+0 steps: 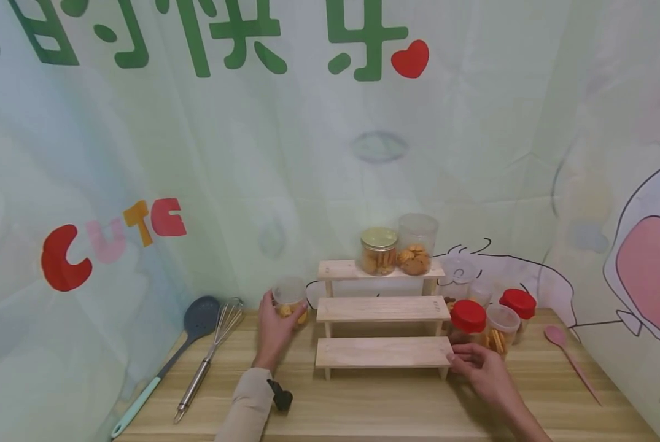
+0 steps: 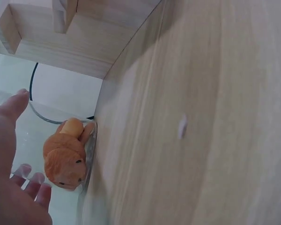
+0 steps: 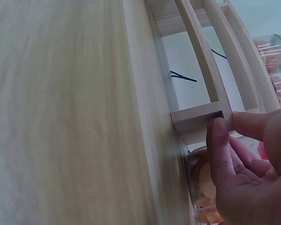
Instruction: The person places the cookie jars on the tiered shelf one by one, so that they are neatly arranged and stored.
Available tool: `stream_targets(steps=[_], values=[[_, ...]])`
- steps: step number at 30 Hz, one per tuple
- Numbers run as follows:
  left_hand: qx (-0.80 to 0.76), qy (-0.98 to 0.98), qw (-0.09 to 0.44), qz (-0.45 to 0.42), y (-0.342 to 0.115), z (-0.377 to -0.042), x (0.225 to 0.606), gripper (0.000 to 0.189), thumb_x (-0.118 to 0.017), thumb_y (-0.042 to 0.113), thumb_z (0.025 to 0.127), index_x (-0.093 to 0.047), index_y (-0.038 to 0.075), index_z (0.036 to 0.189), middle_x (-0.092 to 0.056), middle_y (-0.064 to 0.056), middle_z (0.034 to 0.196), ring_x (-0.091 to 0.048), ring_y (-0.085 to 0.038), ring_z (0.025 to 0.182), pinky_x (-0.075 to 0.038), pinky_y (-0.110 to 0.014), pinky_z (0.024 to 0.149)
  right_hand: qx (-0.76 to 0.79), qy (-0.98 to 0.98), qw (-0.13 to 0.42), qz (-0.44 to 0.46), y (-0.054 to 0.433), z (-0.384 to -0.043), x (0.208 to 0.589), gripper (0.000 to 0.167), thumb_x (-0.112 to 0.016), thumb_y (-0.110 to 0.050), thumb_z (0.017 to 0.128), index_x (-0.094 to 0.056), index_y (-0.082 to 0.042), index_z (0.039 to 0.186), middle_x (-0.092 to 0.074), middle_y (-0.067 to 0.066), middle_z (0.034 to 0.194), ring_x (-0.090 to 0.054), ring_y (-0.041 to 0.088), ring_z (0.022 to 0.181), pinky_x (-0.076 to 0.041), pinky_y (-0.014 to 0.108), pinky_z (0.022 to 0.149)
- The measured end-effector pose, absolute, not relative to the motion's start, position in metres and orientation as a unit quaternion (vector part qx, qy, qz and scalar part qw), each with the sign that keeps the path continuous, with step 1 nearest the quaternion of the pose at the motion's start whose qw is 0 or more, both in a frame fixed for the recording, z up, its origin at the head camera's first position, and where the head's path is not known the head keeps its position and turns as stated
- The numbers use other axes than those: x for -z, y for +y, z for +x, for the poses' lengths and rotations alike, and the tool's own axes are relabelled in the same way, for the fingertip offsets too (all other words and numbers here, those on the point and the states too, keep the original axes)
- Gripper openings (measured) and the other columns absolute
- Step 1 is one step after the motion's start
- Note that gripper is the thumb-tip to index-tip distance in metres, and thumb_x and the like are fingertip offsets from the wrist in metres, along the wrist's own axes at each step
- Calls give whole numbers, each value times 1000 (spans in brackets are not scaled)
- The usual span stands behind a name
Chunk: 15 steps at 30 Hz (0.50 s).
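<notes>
At the left of the tiered wooden rack (image 1: 382, 352), my left hand (image 1: 276, 336) holds a clear plastic jar (image 1: 289, 290). Its thumb is on the jar's right side and its fingers are on the left. Orange-brown cookies (image 2: 64, 159) lie at the bottom of this jar in the left wrist view. My right hand (image 1: 487, 373) pinches the right end of the rack's lowest step. In the right wrist view, thumb and fingertips (image 3: 220, 131) meet at the corner of that step (image 3: 196, 113). A gold-lidded jar (image 1: 379, 253) and a taller clear jar (image 1: 417, 245) with cookies stand on the top step.
Right of the rack cluster several jars, including a red-lidded jar (image 1: 468, 317) and a clear-lidded jar (image 1: 501, 328). A pink spoon (image 1: 573, 363) lies farther right. On the left side lie a skimmer (image 1: 199, 316) and a whisk (image 1: 210, 356). A printed curtain (image 1: 285, 153) hangs behind the table.
</notes>
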State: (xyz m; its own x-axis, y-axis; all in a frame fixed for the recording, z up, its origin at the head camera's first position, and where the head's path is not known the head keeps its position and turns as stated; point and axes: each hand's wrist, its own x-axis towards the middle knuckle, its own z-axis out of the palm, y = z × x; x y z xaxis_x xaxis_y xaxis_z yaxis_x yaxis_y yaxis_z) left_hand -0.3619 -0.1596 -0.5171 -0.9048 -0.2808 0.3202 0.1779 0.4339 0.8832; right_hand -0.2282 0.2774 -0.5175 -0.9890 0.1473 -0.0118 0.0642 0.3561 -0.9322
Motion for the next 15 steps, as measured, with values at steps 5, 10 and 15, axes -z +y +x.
stream_targets(steps=[5,10,15], values=[[531,-816,228,14,-159,-361,515,89,-93,38,87,-47,9,157,-56,-18,153,-53,-38,140,-44,-60,119,-565,-822,36,-67,277,-228,517,41,-79,-19,101,-69,9,129,-80,17,113,-76,10,93,-62,21,80],[531,-812,242,3,-155,-361,505,93,-90,52,88,-46,15,160,-56,-14,153,-54,-34,137,-46,-58,115,-563,-823,37,-66,277,-227,516,41,-79,-19,101,-69,9,129,-80,17,113,-76,10,93,-62,21,80],[540,-806,243,3,-151,-359,492,97,-86,61,88,-41,22,165,-52,-11,155,-53,-34,138,-46,-58,115,-563,-823,38,-65,276,-227,516,41,-78,-18,101,-69,10,130,-80,17,113,-75,9,92,-62,21,80]])
